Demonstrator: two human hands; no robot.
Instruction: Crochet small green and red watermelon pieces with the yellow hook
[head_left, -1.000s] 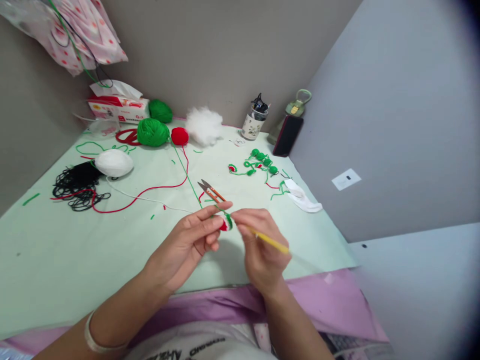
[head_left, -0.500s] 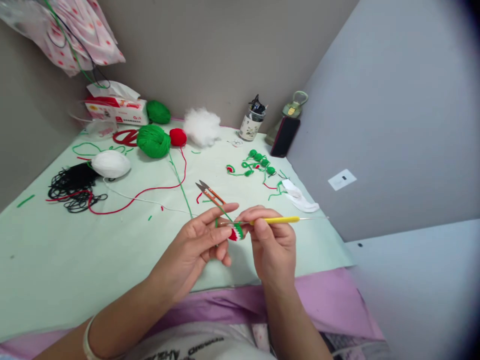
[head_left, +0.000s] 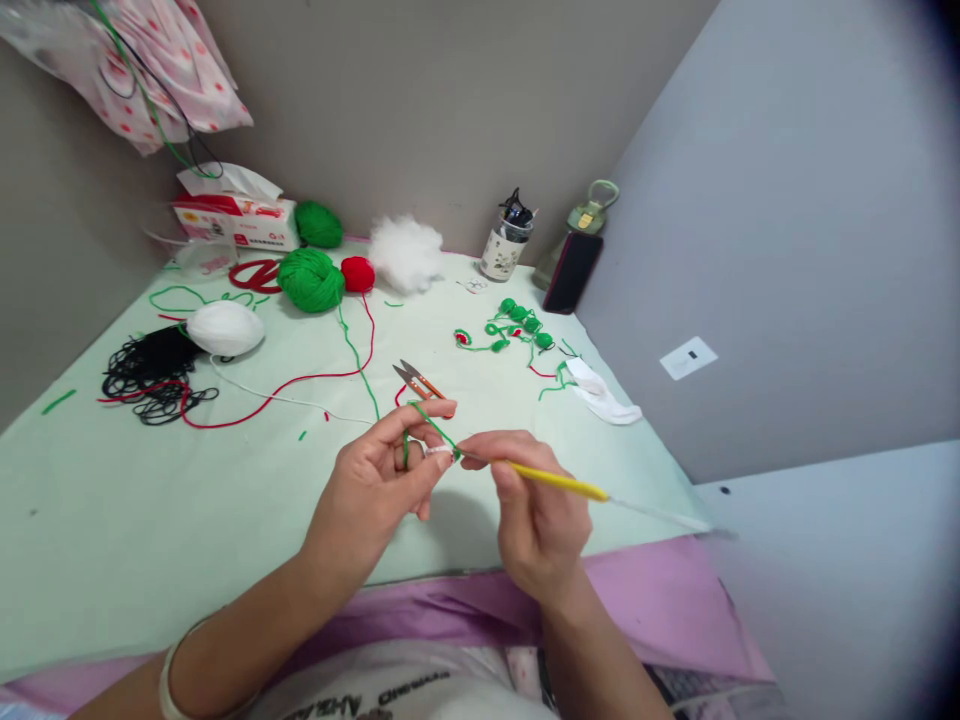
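My left hand point(head_left: 382, 475) pinches a small crochet piece point(head_left: 442, 453), of which a white edge and some green show; the fingers cover most of it. Green yarn point(head_left: 433, 424) runs taut from the raised left index finger down to the piece. In my right hand point(head_left: 536, 510) is a yellow-handled crochet hook point(head_left: 559, 481), held like a pen, its metal tip at the edge of the piece. Just beyond the left fingertips lie thread snips point(head_left: 420, 382) with orange handles, blades pointing away.
Green yarn ball point(head_left: 311, 280), red yarn ball point(head_left: 358, 274), white yarn ball point(head_left: 225, 328) and black yarn point(head_left: 150, 375) lie left, their strands crossing the table. Stuffing point(head_left: 407, 255), a pen cup point(head_left: 506, 245) and a phone point(head_left: 572, 273) stand behind. Small green crocheted pieces point(head_left: 517, 315) sit at right.
The crochet piece has turned, hiding its red face. Both hands have shifted slightly, and the hook now slopes down to the right instead of lying nearly level.
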